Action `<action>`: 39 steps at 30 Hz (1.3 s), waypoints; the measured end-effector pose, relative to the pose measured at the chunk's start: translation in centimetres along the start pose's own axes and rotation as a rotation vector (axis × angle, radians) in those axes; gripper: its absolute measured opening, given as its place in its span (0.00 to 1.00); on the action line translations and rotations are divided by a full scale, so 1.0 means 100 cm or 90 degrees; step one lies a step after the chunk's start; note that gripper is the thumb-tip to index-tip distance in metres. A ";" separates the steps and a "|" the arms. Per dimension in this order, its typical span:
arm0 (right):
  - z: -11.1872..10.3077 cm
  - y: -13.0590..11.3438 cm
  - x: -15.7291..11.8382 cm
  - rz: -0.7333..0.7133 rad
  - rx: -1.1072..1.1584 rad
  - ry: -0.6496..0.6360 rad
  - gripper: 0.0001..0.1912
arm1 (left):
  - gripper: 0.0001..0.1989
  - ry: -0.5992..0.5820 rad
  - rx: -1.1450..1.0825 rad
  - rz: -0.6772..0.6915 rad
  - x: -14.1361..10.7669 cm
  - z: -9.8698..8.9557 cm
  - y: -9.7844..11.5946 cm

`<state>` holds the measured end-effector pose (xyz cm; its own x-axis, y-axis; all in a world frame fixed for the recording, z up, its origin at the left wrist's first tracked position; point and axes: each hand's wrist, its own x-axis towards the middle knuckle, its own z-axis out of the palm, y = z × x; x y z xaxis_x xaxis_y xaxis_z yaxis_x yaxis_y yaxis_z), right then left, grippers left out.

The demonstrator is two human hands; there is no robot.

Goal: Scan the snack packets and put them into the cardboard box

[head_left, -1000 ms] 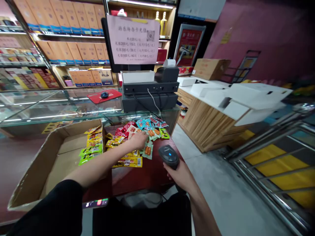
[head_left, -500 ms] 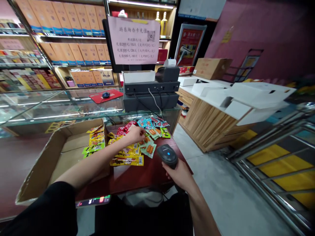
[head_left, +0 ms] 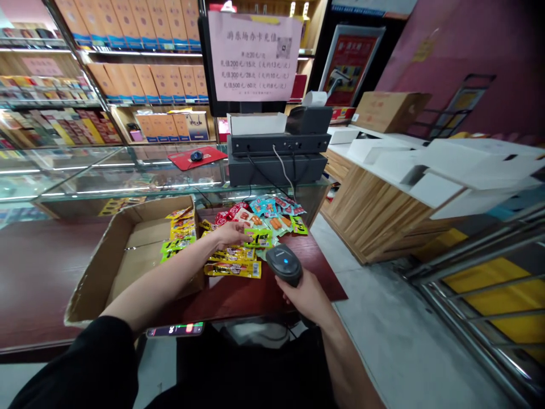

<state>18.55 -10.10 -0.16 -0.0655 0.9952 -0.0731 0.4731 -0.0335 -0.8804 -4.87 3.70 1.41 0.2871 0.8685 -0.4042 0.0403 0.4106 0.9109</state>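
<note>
My left hand [head_left: 232, 234] pinches the end of a green snack packet [head_left: 258, 238] above the pile on the dark red table [head_left: 319, 267]. In my right hand [head_left: 307, 292] is a black barcode scanner [head_left: 284, 263], its head close to the green packet's right end. Yellow packets [head_left: 233, 268] lie below my left hand. Behind it are red packets [head_left: 232, 212], blue packets [head_left: 263, 207] and pale packets with orange pieces [head_left: 279, 224]. To the left, an open cardboard box [head_left: 91, 267] holds yellow and green packets along its right side.
A phone [head_left: 175, 329] lies at the table's near edge. Behind the packets stand a glass counter, a black cash drawer [head_left: 276, 167] with cables, and a screen bearing a pink sign [head_left: 254, 57]. Metal railings [head_left: 477, 295] are at the right.
My left hand now has a green packet, held up over the pile. The scanner has come nearer to that hand. The whole view has shifted, with the scene moved rightward.
</note>
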 end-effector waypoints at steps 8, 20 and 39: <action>0.004 0.000 0.000 0.006 -0.017 0.000 0.13 | 0.22 -0.001 0.030 0.015 0.001 0.000 -0.002; 0.001 -0.003 -0.002 0.013 -0.017 0.004 0.12 | 0.23 0.004 0.019 0.017 0.004 0.001 0.002; 0.045 -0.019 0.035 -0.016 -0.037 -0.123 0.16 | 0.21 0.127 -0.057 -0.020 -0.154 -0.153 0.010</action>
<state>13.50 -6.98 -0.88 -0.2431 0.9592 -0.1447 0.5187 0.0025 -0.8549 -23.87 -5.05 7.31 0.0917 0.8892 -0.4482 -0.0411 0.4531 0.8905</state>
